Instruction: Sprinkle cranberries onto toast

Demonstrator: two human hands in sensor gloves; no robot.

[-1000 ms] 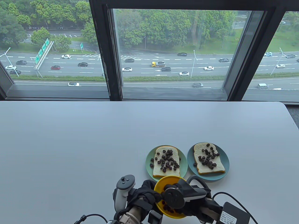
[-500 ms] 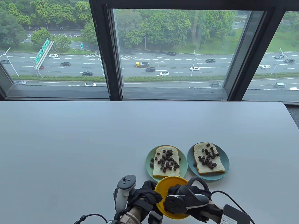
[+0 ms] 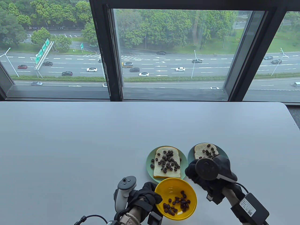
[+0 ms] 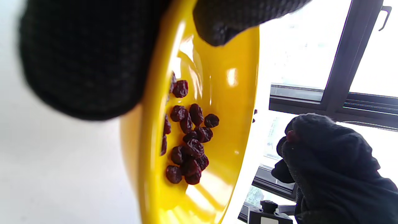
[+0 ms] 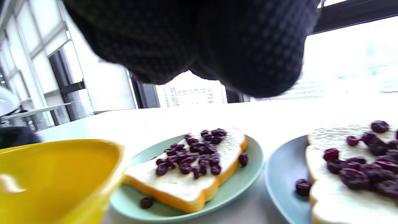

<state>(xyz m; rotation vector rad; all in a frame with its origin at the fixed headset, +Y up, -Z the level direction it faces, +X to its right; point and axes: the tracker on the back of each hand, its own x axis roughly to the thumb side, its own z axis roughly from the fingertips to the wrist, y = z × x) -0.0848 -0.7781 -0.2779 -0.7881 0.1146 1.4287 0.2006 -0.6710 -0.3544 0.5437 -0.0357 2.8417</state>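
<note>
Right hand over the blue plate, left hand holding the yellow bowl.

Table view: the left hand [image 3: 146,195] gripped the rim of the yellow bowl [image 3: 175,198] of cranberries [image 3: 178,204]; the right hand [image 3: 206,174] hung bunched over the toast [image 3: 205,150] on the blue plate [image 3: 223,154], beside the topped toast on the green plate [image 3: 150,161]. Left wrist view: left fingers [image 4: 90,56] clasped the bowl's edge; the right fingertips [image 4: 326,149] pinched a red berry. Right wrist view: the curled fingers [image 5: 217,40] hovered above both slices, the grip itself hidden.
</note>
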